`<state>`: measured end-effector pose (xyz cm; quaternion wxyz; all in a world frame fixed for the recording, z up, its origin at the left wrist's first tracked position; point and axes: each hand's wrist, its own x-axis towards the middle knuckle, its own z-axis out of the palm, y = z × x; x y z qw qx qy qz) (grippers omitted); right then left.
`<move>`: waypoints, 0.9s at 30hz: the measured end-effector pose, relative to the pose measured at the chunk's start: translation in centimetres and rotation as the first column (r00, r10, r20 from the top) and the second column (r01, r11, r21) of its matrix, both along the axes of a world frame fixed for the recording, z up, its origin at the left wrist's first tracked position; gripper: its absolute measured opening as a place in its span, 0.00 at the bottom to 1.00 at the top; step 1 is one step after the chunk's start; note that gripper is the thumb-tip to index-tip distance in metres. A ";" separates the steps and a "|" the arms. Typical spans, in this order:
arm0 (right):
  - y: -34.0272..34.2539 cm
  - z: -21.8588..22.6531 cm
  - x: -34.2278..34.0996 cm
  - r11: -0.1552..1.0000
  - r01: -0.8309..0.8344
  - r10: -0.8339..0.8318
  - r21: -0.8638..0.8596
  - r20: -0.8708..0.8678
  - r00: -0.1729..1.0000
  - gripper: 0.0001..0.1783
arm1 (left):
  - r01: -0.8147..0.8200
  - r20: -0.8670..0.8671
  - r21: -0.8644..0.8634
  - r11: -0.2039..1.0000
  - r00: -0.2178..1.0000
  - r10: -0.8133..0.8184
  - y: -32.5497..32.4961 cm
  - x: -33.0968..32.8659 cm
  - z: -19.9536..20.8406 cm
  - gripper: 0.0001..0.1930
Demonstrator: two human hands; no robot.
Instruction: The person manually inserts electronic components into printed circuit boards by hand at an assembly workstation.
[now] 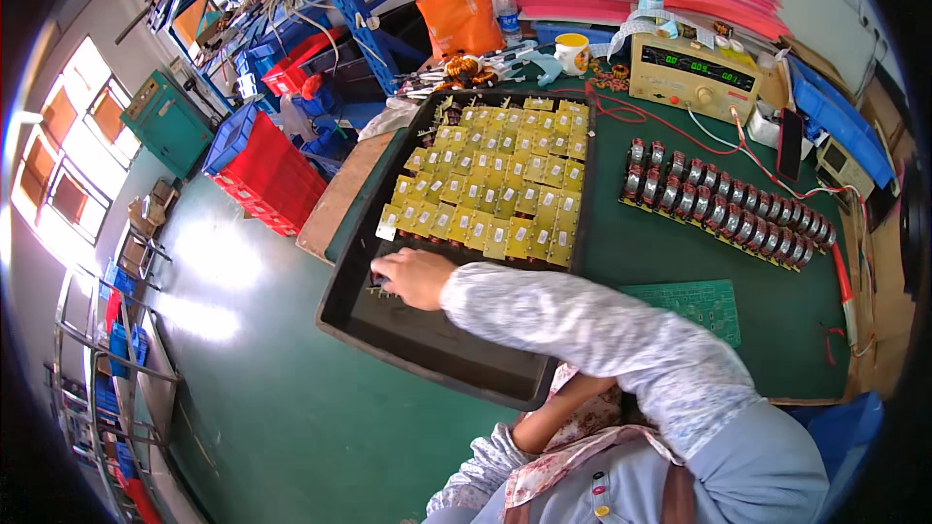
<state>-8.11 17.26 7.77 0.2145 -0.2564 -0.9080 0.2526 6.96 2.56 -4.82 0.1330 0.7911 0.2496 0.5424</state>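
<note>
My right hand [416, 277] reaches across to the near left part of a black tray [447, 354]. Its fingers are closed on a small dark circuit part [381, 285] with pins showing below; the hand hides most of it. Just beyond, rows of yellow circuit boards [485, 175] with small white labels fill the far part of the tray. My left hand [575, 409] is low near my body, by the tray's near right corner. Only its wrist area shows; the fingers are hidden under my right sleeve.
A green circuit panel [694, 306] lies right of the tray. Behind it stand rows of wound ring coils [723, 199]. A power supply [694, 76] with red leads, a phone [790, 146], a white cup [573, 53] and an orange bag [458, 15] line the back. Red crates [262, 175] stand left.
</note>
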 end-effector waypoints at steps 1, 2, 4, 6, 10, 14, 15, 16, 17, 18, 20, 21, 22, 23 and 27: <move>0.9 -0.9 -2.0 0.985 0.155 -0.155 -0.074 0.008 0.988 0.23 | 0.040 0.017 -0.044 0.998 0.999 -0.040 0.1 0.2 -0.1 0.16; 1.3 -1.7 -3.8 0.944 0.295 -0.295 -0.149 0.025 0.955 0.27 | 0.070 0.033 -0.090 0.993 0.997 -0.067 0.1 0.1 -0.1 0.16; 1.6 -2.6 -5.7 0.921 0.341 -0.300 -0.190 0.216 0.929 0.33 | 0.136 0.070 -0.181 0.974 0.990 -0.125 0.0 -0.1 -0.1 0.16; 0.6 -3.4 -6.3 0.915 0.390 -0.366 -0.103 0.194 0.910 0.29 | 0.206 0.119 -0.271 0.940 0.977 -0.180 -0.1 -0.5 -0.1 0.16; -2.1 -2.4 -4.0 0.977 0.210 -0.215 0.047 0.203 0.955 0.14 | 0.368 0.237 -0.432 0.823 0.927 -0.291 -0.4 -1.0 0.0 0.16; -6.2 -1.1 1.3 0.950 0.198 -0.209 0.242 0.020 0.978 0.15 | 0.549 0.390 -0.572 0.609 0.836 -0.387 -0.1 -1.5 0.3 0.16; -6.8 0.3 4.6 0.981 0.175 -0.164 0.087 -0.120 0.979 0.18 | 0.605 0.434 -0.602 0.521 0.795 -0.423 0.0 -1.3 0.4 0.16; -8.0 1.9 7.3 0.992 0.121 -0.109 0.030 -0.276 0.955 0.18 | 0.636 0.476 -0.626 0.451 0.770 -0.425 0.0 -1.7 0.6 0.16; -8.8 3.2 10.5 0.997 0.070 -0.071 -0.020 -0.429 0.900 0.18 | 0.667 0.519 -0.647 0.370 0.740 -0.427 0.3 -2.0 0.6 0.16; -10.0 4.6 13.7 0.995 0.096 -0.093 -0.018 -0.493 0.865 0.18 | 0.690 0.561 -0.659 0.299 0.716 -0.415 0.3 -2.5 0.6 0.16; -12.9 6.5 22.1 0.918 0.215 -0.355 -0.333 -0.449 0.820 0.17 | 0.736 0.640 -0.666 0.117 0.646 -0.416 0.3 -2.2 1.0 0.16; -14.5 6.5 25.7 0.851 0.324 -0.504 -0.414 -0.466 0.727 0.15 | 0.752 0.679 -0.659 0.019 0.606 -0.414 0.2 -1.8 1.4 0.17; -15.6 5.2 29.2 0.762 0.379 -0.640 -0.525 -0.523 0.563 0.12 | 0.650 0.640 -0.760 -0.008 0.746 -0.181 -0.5 -0.7 6.0 0.17; -16.3 4.7 32.0 0.661 0.518 -0.749 -0.543 -0.429 0.505 0.10 | 0.649 0.641 -0.760 -0.014 0.748 -0.172 -0.6 -1.2 6.4 0.17; -20.9 -0.5 40.5 0.170 0.479 -0.985 -0.861 -0.160 0.062 0.10 | 0.627 0.616 -0.779 -0.005 0.763 -0.193 -0.7 -1.0 7.4 0.17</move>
